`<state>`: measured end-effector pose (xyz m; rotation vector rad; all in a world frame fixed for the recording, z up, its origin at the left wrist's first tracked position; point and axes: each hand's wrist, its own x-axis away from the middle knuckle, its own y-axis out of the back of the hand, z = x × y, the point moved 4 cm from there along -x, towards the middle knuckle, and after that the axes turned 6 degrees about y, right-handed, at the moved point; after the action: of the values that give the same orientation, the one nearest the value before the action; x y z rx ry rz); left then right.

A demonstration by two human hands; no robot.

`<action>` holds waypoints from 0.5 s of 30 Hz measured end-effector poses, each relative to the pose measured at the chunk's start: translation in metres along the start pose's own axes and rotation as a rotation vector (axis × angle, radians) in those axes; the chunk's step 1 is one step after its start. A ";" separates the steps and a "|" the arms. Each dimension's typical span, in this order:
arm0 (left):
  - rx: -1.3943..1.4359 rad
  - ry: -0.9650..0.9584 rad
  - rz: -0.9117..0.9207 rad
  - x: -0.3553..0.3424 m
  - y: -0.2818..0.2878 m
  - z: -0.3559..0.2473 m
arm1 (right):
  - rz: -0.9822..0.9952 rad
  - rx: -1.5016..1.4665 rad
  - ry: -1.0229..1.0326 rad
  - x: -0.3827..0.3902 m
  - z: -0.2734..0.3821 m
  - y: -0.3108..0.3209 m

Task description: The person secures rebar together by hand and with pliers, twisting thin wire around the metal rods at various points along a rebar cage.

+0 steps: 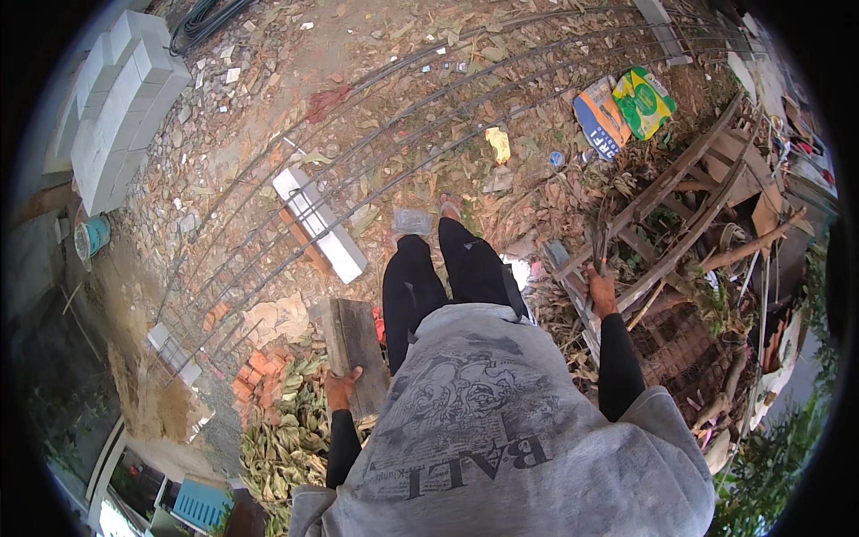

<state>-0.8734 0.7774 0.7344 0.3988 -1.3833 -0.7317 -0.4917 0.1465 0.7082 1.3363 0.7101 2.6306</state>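
My left hand (342, 387) is closed on the edge of a weathered wooden board (353, 327), held beside my left leg at the lower middle. My right hand (601, 288) is closed round a dark, narrow tool (600, 251) beside a rough wooden frame (680, 183); the tool's exact kind is hard to make out. Several long steel bars (407, 157) run in curves across the littered ground ahead of my feet, passing over a white block (344, 255) that lies on a strip of reddish wood.
Stacked grey blocks (125, 107), a bucket (91, 233) and a black coil (192, 27) are at left. Broken bricks (264, 371) and dry leaves (282, 447) lie by my left side. Bags (640, 103) lie ahead to the right, near scrap wood (752, 242).
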 end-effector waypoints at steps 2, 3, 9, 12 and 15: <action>-0.073 -0.024 0.034 0.015 0.000 -0.032 | -0.041 -0.055 0.006 0.022 -0.002 0.013; -0.066 -0.017 0.033 0.009 0.001 -0.030 | -0.034 -0.050 0.010 0.033 0.007 0.011; -0.173 -0.052 -0.048 -0.014 -0.025 -0.012 | -0.070 -0.128 0.082 0.040 0.030 0.041; -0.148 0.084 0.093 0.020 -0.031 -0.044 | -0.176 -0.072 0.079 0.018 0.033 0.066; -0.132 0.089 0.034 0.034 -0.046 -0.035 | -0.167 -0.135 0.168 -0.033 0.053 0.078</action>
<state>-0.8499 0.7152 0.7236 0.3003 -1.2479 -0.7638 -0.4210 0.0864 0.7455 0.9856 0.6203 2.6238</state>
